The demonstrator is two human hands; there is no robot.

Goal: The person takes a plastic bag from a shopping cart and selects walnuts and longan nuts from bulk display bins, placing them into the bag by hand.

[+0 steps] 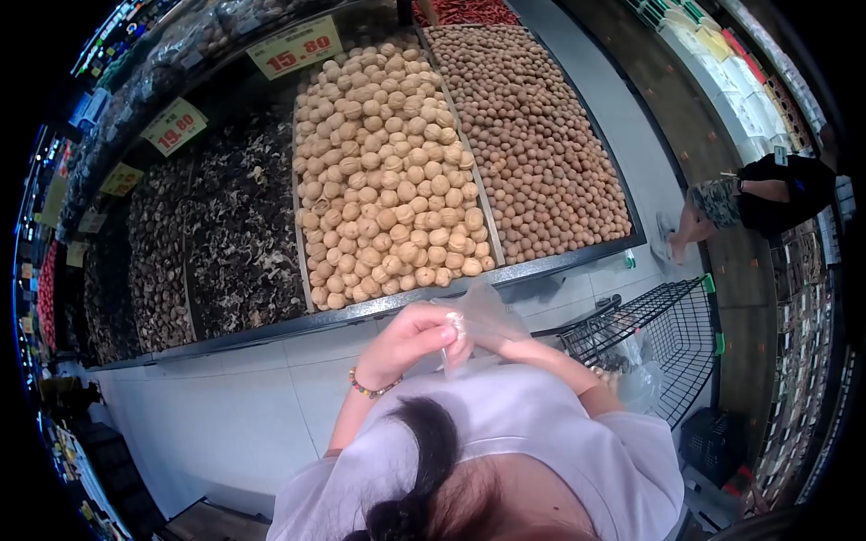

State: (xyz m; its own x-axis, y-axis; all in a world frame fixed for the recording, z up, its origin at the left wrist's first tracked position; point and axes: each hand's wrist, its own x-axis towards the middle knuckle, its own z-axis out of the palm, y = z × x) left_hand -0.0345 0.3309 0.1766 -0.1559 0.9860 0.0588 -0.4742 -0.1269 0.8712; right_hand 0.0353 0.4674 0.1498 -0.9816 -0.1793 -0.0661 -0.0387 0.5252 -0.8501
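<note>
My left hand (417,338), with a beaded bracelet at its wrist, pinches a thin clear plastic bag (492,307) in front of my chest. Close against it is my right hand (492,335), partly covered by the film, its fingers bunched at the bag and mostly hidden. Just beyond both hands lies a bin of walnuts (388,180) in their shells. To its right, smaller round brown nuts or dried fruits (532,135) fill another compartment. Dark curled dried fungus (244,225) lies left of the walnuts.
A dark metal rim (361,312) edges the display. At my right stands a black wire shopping cart (672,338) holding plastic bags, with a dark basket (713,442) behind it. Another person (776,194) is at the right aisle. Price signs (295,47) stand over the bins.
</note>
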